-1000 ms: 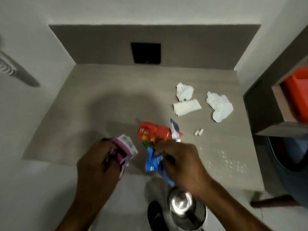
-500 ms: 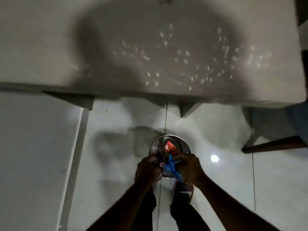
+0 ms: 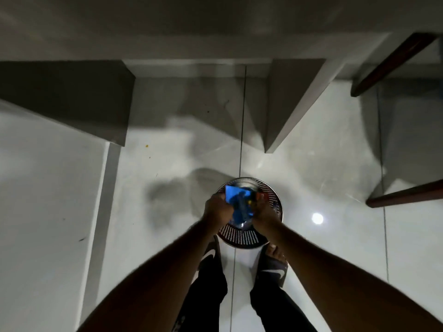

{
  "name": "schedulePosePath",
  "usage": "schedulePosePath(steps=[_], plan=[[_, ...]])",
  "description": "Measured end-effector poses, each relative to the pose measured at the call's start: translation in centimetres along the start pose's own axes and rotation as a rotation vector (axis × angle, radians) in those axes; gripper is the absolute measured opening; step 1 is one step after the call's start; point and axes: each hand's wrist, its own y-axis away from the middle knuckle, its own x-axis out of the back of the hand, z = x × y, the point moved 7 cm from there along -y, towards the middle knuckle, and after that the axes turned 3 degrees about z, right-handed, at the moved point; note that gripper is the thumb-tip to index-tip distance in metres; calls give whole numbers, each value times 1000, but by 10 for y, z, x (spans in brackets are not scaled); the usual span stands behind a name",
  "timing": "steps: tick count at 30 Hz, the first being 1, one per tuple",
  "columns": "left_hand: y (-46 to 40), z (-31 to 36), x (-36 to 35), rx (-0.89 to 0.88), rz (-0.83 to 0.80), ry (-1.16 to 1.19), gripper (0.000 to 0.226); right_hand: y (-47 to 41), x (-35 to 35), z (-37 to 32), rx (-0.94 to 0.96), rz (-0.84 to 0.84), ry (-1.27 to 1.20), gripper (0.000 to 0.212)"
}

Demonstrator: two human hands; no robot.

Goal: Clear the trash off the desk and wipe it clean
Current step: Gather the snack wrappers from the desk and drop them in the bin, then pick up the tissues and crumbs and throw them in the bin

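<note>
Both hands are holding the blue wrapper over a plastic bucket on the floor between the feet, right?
Not quite. In the head view, both hands, left hand and right hand, hold the blue wrapper over a perforated metal waste bin, not a plastic bucket. The rest stands.

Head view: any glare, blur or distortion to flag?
Head view: dim; one bright glare spot on the glossy floor tiles; wide-angle stretch on the forearms; slight motion blur on both hands at the bin, soft shadows beside it.
</note>
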Motion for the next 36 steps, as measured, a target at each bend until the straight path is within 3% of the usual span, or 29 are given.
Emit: schedulePosePath(steps=[2,5,10,12,15,17,20,24,27,31,33,36], plan=[[20,14,26,-135,89,-155,27,17,13,-13,9,30,66,42],[70,43,61,-347,153,-206,37,61,51,-47,127,187,-19,37],[191,95,132,-656,174,-497,54,180,127,-119,396,308,40,64],[250,124,167,-842,242,-583,56,239,159,-147,455,355,-40,55],[320,169,216,-1110,346,-652,55,317,195,-206,786,349,111,51],[349,198,252,-1235,445,-656,47,357,229,-238,946,522,263,49],[360,240,311,-1286,604,-607,44,381,287,-296,1051,714,289,47],[329,305,383,-1290,763,-594,41,352,366,-373,922,799,327,59],[280,354,426,-1163,715,-632,47,301,411,-422,752,767,431,59],[211,401,441,-960,601,-778,59,225,432,-442,422,512,622,67],[179,416,434,-928,566,-842,67,199,427,-442,352,447,735,54],[140,430,419,-914,450,-913,80,186,420,-447,387,556,801,33]])
